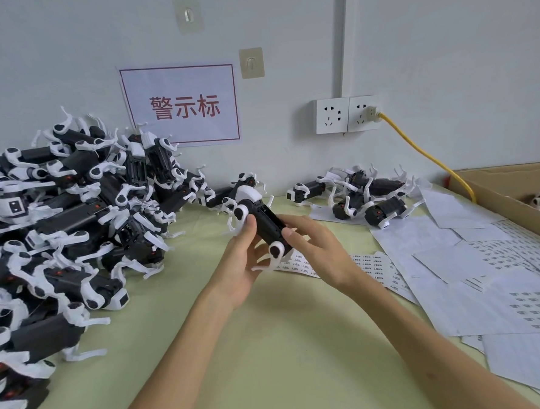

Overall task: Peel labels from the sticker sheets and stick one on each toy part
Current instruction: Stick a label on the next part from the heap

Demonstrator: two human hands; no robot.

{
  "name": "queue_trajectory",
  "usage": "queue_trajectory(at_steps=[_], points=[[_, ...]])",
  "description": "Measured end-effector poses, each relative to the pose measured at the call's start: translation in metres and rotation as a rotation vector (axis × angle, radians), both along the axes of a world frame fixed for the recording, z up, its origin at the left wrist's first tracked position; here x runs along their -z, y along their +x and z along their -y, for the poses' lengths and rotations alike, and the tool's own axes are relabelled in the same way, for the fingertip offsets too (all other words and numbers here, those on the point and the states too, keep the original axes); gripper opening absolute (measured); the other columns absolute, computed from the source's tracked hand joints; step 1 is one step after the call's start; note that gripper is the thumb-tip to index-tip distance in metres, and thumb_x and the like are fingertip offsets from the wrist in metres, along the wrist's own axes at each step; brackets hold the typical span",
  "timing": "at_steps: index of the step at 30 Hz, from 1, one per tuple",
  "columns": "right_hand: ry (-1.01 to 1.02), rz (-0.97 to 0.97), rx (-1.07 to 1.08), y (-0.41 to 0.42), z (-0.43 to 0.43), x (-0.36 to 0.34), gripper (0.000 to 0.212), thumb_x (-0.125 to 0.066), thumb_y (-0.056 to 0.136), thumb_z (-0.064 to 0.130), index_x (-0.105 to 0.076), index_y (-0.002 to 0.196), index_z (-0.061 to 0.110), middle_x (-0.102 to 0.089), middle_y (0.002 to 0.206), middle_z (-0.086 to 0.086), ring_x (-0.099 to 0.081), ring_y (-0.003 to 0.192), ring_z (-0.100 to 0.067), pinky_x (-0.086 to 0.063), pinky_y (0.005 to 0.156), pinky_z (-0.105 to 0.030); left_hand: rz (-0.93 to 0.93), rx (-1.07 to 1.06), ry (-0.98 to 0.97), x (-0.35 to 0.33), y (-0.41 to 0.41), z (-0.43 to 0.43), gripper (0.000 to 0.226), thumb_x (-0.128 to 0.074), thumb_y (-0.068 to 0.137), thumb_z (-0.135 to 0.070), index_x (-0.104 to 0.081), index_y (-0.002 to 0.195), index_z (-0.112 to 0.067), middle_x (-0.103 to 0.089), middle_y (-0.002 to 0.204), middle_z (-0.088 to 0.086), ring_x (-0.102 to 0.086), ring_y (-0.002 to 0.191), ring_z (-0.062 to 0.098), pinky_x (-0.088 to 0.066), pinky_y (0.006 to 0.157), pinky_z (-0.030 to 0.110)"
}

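Observation:
A black toy part with white legs (265,220) is held up above the pale green table (271,346), belly side toward me. My left hand (245,262) grips it from below, thumb on a white leg joint. My right hand (312,246) holds its near end, thumb pressed on the black body. Sticker sheets (377,267) with rows of small labels lie just behind and right of my hands. I cannot see a label on the fingers or on the toy.
A big heap of the same toy parts (67,223) fills the left side. Several more (363,195) lie by the wall at the right. Spent white backing sheets (488,279) cover the right. A cardboard box (514,192) and a yellow cable (430,156) are at far right.

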State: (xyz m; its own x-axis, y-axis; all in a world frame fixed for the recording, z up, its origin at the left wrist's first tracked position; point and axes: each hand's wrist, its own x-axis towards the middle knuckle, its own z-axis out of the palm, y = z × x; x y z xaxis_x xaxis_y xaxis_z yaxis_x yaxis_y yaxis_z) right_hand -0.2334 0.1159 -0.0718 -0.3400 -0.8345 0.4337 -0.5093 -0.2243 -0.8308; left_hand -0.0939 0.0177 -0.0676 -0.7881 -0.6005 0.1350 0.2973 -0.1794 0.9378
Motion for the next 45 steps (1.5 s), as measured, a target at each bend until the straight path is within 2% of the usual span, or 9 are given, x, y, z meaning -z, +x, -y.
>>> queue_trajectory(at_steps=[5,10,17,21,24,29,34,40,45], points=[[0.015,0.123,-0.030,-0.003,-0.001,-0.005,0.022,-0.062,0.101,0.026,-0.071,0.120,0.028,-0.074,0.112,0.011,-0.066,0.102,-0.007,-0.048,0.082,-0.014,-0.013,0.000,-0.028,-0.001,0.001,0.000,0.048,-0.053,0.091,-0.064,-0.077,0.116,-0.031,-0.070,0.131,0.009,-0.069,0.116,0.021,-0.049,0.099,0.040],[0.010,0.141,-0.032,0.002,-0.002,-0.006,0.026,-0.056,0.092,0.041,-0.070,0.113,0.034,-0.074,0.105,0.012,-0.066,0.099,-0.005,-0.044,0.077,-0.010,0.000,-0.013,-0.015,-0.001,0.001,0.001,0.052,-0.052,0.095,-0.057,-0.068,0.130,-0.022,-0.067,0.135,0.012,-0.068,0.112,0.026,-0.044,0.095,0.043],[0.022,0.157,-0.014,0.001,0.000,-0.002,0.033,-0.057,0.089,0.056,-0.065,0.101,0.026,-0.073,0.092,-0.006,-0.070,0.085,-0.025,-0.054,0.079,-0.041,0.096,-0.023,-0.104,0.000,0.000,-0.005,0.058,-0.063,0.085,-0.052,-0.069,0.125,-0.010,-0.071,0.123,0.021,-0.067,0.099,0.030,-0.053,0.069,0.028],[0.080,0.132,0.021,-0.003,-0.001,0.000,0.043,-0.052,0.091,0.060,-0.059,0.088,0.018,-0.056,0.071,0.008,-0.051,0.067,-0.010,-0.041,0.067,-0.031,0.131,0.046,-0.127,0.003,-0.001,-0.007,0.039,-0.068,0.088,-0.042,-0.074,0.114,-0.014,-0.074,0.106,0.014,-0.071,0.090,0.024,-0.055,0.068,0.026],[0.128,0.223,-0.003,-0.003,-0.003,-0.001,0.054,-0.050,0.090,0.062,-0.052,0.087,0.008,-0.050,0.079,0.003,-0.049,0.076,-0.013,-0.038,0.073,-0.034,0.169,0.107,-0.141,0.003,0.000,-0.007,0.020,-0.074,0.089,-0.036,-0.079,0.105,-0.024,-0.075,0.107,0.011,-0.071,0.094,0.023,-0.055,0.073,0.027],[0.199,0.318,-0.093,-0.004,-0.007,-0.008,0.069,-0.045,0.086,0.058,-0.053,0.114,-0.004,-0.061,0.114,-0.030,-0.061,0.091,-0.025,-0.045,0.081,-0.039,0.200,0.109,-0.181,0.001,0.003,-0.007,0.037,-0.071,0.085,-0.032,-0.072,0.118,-0.014,-0.073,0.115,0.020,-0.070,0.098,0.026,-0.054,0.070,0.025],[0.202,0.428,-0.183,-0.009,-0.005,-0.009,0.064,-0.050,0.090,0.054,-0.056,0.117,-0.004,-0.060,0.104,-0.025,-0.061,0.094,-0.029,-0.048,0.086,-0.040,0.117,0.162,-0.068,-0.002,0.003,-0.006,0.031,-0.078,0.075,-0.039,-0.080,0.104,-0.028,-0.075,0.106,0.005,-0.071,0.092,0.017,-0.051,0.062,0.019],[0.126,0.530,-0.303,-0.008,-0.004,-0.006,0.023,-0.058,0.089,0.024,-0.060,0.109,0.013,-0.065,0.104,-0.010,-0.060,0.093,-0.028,-0.050,0.079,-0.039,-0.071,0.051,0.151,-0.003,0.000,0.003,0.020,-0.072,0.089,-0.038,-0.081,0.104,-0.030,-0.075,0.116,0.003,-0.070,0.109,0.020,-0.056,0.091,0.033],[0.119,0.176,-0.001,-0.010,-0.001,-0.003,0.031,-0.067,0.087,0.029,-0.068,0.118,0.031,-0.070,0.106,0.002,-0.065,0.093,-0.010,-0.047,0.082,-0.030,-0.112,-0.143,0.220,-0.005,0.003,0.011,0.025,-0.063,0.093,-0.044,-0.080,0.080,-0.032,-0.075,0.093,-0.002,-0.070,0.090,0.015,-0.047,0.084,0.034]])
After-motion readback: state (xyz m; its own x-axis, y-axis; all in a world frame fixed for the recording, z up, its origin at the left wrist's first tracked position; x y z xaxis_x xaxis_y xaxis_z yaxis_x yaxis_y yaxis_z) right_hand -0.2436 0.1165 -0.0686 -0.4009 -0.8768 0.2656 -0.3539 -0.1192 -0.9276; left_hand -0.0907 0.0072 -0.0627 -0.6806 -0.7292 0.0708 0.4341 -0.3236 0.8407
